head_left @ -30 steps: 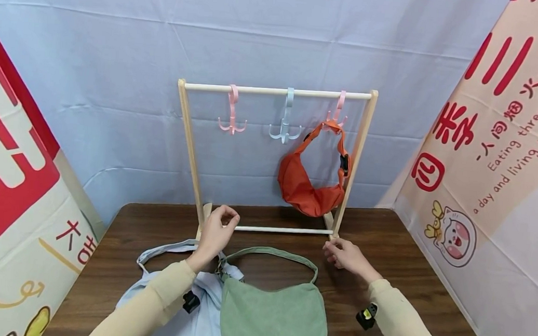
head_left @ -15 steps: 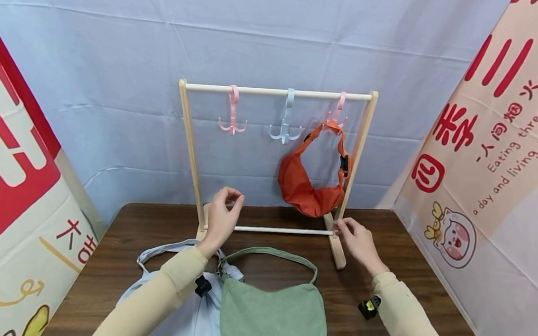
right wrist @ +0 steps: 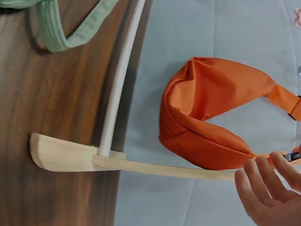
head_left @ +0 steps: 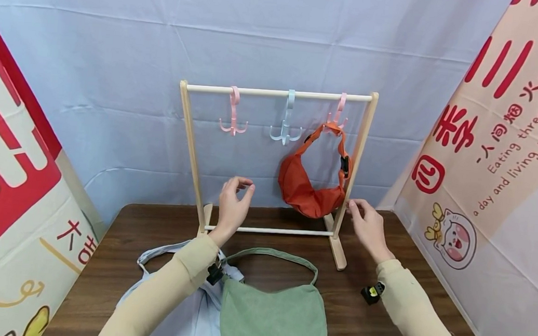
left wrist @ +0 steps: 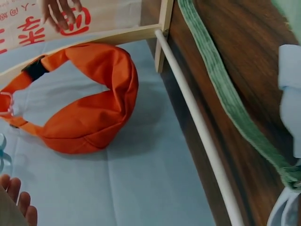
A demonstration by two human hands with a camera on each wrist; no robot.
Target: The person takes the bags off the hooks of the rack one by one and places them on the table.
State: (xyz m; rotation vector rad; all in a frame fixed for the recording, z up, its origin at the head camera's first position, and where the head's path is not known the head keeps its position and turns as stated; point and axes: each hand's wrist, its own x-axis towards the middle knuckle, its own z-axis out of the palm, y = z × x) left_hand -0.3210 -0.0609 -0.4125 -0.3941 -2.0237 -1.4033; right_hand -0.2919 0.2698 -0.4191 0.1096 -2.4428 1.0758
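An orange bag [head_left: 312,189] hangs by its strap from the right pink hook [head_left: 341,108] on a wooden rack [head_left: 188,152]. My right hand [head_left: 367,224] is raised beside the rack's right post, fingers loosely bent around nothing. In the right wrist view that hand [right wrist: 268,190] overlaps the post near the bag's strap. My left hand [head_left: 235,202] hovers in front of the rack's lower left, thumb and fingers apart with nothing between them. Below it on the table lie a green shoulder bag [head_left: 272,319] and a light blue bag [head_left: 188,318], partly hidden by my left sleeve.
A left pink hook [head_left: 233,111] and a blue hook [head_left: 287,117] hang bare from the top bar [head_left: 265,92]. A white lower bar [head_left: 269,230] crosses between the rack's feet on the brown wooden table [head_left: 370,331]. Cloth hangings surround the back and sides.
Both hands have risen from above the table toward the rack, the right one moving outward along the right post. The bags and hooks have stayed in place.
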